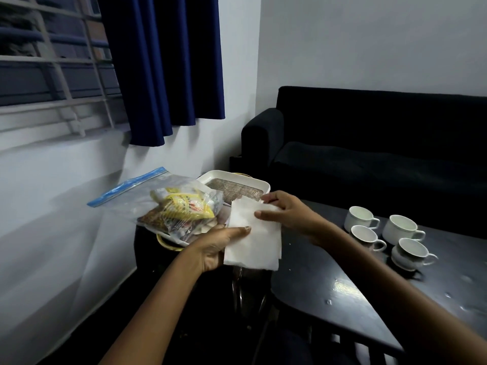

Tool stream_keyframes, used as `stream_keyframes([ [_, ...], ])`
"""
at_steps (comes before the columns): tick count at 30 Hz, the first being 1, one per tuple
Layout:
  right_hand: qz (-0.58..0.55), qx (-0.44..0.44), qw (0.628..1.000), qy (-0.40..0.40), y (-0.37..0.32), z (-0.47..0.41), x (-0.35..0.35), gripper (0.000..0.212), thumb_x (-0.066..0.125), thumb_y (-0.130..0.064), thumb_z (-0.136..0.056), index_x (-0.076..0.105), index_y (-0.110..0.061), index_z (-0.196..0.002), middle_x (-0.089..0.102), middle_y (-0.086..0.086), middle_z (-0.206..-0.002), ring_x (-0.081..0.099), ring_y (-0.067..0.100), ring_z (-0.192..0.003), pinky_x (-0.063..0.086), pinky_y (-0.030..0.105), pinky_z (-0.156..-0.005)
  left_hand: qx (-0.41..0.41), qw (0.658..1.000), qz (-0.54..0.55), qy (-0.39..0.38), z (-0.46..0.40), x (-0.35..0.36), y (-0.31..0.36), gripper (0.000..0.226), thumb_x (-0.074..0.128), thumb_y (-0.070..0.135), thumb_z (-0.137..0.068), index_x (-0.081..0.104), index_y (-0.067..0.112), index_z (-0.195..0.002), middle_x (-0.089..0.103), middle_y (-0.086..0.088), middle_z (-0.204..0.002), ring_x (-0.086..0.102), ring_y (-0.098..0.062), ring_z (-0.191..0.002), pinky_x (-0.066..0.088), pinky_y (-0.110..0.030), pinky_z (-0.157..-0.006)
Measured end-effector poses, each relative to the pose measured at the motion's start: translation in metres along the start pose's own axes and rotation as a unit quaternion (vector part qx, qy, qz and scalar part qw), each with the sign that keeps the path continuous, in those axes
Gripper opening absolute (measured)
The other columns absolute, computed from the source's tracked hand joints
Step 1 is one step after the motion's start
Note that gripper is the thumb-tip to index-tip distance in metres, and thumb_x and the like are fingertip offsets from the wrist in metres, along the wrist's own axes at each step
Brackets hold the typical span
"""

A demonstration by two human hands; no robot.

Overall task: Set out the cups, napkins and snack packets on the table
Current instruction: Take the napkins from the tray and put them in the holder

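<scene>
Four cups point(390, 237) already stand on the dark counter point(329, 285), while the left hand point(218, 248) and right hand point(287, 212) both pinch the stack of napkins point(254, 241) above its edge, and the snack packets point(181, 209) remain bagged on the tray point(237, 179)

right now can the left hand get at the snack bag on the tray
Probably not yet: the left hand grips the napkins with the right hand. The snack bag lies beside it, unobstructed.
</scene>
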State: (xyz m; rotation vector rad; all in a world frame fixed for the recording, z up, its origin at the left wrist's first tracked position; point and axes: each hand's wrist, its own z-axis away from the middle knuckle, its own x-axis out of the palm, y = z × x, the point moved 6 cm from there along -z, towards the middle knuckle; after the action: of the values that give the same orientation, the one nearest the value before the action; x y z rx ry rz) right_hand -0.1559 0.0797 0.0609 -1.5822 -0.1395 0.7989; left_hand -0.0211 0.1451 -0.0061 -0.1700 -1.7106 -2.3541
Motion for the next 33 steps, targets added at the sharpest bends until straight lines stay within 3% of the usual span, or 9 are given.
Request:
stream_keyframes([
  [3,0.136,-0.112,0.966,0.19,-0.016,0.008,-0.017,0.026,0.071,-0.022,-0.08,0.064,-0.017,-0.105,0.058,0.005,-0.106,0.053,0.021,-0.1,0.049,0.039,-0.088,-0.003,1.0,0.013,0.009,-0.001,0.0,0.0,0.014,0.066,0.014,-0.084,0.066,0.007,-0.095,0.075,-0.01,-0.078,0.072,-0.027,-0.068,0.058,-0.045,-0.058],
  [4,0.173,-0.142,0.951,0.212,-0.021,0.01,-0.018,0.017,0.07,-0.022,-0.08,0.066,-0.02,-0.096,0.059,0.001,-0.099,0.052,0.021,-0.098,0.047,0.043,-0.087,-0.005,1.0,0.017,0.011,-0.001,0.0,0.0,0.014,0.067,0.016,-0.083,0.066,0.007,-0.095,0.075,-0.01,-0.078,0.072,-0.027,-0.068,0.058,-0.045,-0.057],
  [7,0.248,-0.177,0.935,0.181,-0.024,0.012,-0.011,0.007,0.069,-0.027,-0.081,0.07,-0.027,-0.088,0.056,-0.012,-0.085,0.045,0.015,-0.095,0.035,0.034,-0.08,-0.004,0.999,0.039,-0.004,0.0,0.005,-0.001,0.016,0.068,0.016,-0.082,0.067,0.007,-0.094,0.076,-0.011,-0.079,0.073,-0.025,-0.067,0.06,-0.039,-0.053],
  [11,0.304,-0.167,0.92,0.181,-0.019,0.01,-0.008,0.014,0.068,-0.034,-0.081,0.068,-0.029,-0.094,0.05,-0.016,-0.087,0.028,0.008,-0.091,0.019,0.03,-0.075,0.014,0.998,0.054,-0.019,0.001,0.012,-0.001,0.027,0.07,0.016,-0.077,0.067,0.006,-0.101,0.075,-0.011,-0.085,0.073,-0.023,-0.071,0.059,-0.035,-0.057],
  [16,0.302,-0.137,0.924,0.191,-0.017,0.008,-0.013,0.011,0.07,-0.035,-0.078,0.068,-0.027,-0.085,0.05,-0.015,-0.078,0.03,0.01,-0.091,0.019,0.031,-0.073,0.011,0.998,0.048,-0.032,0.001,0.018,-0.003,0.016,0.064,0.018,-0.086,0.068,0.01,-0.099,0.076,-0.009,-0.083,0.072,-0.022,-0.069,0.058,-0.034,-0.052],
  [20,0.255,-0.111,0.942,0.187,-0.018,0.009,-0.018,0.01,0.071,-0.033,-0.078,0.065,-0.029,-0.071,0.057,-0.014,-0.069,0.05,0.02,-0.099,0.032,0.034,-0.079,0.019,0.998,0.054,-0.034,0.0,0.02,-0.003,0.014,0.064,0.017,-0.086,0.066,0.01,-0.097,0.076,-0.008,-0.081,0.072,-0.021,-0.068,0.058,-0.034,-0.05],
  [26,0.201,-0.07,0.952,0.221,-0.013,0.01,-0.029,0.014,0.071,-0.032,-0.079,0.064,-0.029,-0.067,0.056,-0.014,-0.065,0.056,0.022,-0.097,0.039,0.038,-0.084,0.009,0.998,0.047,-0.029,-0.002,0.021,-0.005,0.013,0.066,0.019,-0.084,0.063,0.011,-0.094,0.075,-0.004,-0.073,0.073,-0.018,-0.066,0.059,-0.038,-0.052],
  [30,0.193,-0.057,0.957,0.209,-0.011,0.009,-0.027,0.008,0.071,-0.031,-0.079,0.068,-0.025,-0.076,0.058,-0.011,-0.071,0.055,0.025,-0.1,0.041,0.043,-0.088,0.002,0.999,0.045,-0.022,-0.001,0.023,-0.006,0.013,0.066,0.018,-0.085,0.063,0.011,-0.095,0.075,-0.006,-0.077,0.073,-0.021,-0.07,0.06,-0.04,-0.055],
  [33,0.151,-0.056,0.957,0.242,-0.005,0.01,-0.03,0.018,0.066,-0.034,-0.083,0.066,-0.021,-0.097,0.06,0.0,-0.097,0.053,0.025,-0.105,0.045,0.047,-0.091,0.001,0.998,0.055,-0.008,0.001,0.023,-0.005,0.015,0.064,0.018,-0.087,0.062,0.01,-0.099,0.072,-0.009,-0.085,0.07,-0.024,-0.077,0.06,-0.04,-0.054],
])
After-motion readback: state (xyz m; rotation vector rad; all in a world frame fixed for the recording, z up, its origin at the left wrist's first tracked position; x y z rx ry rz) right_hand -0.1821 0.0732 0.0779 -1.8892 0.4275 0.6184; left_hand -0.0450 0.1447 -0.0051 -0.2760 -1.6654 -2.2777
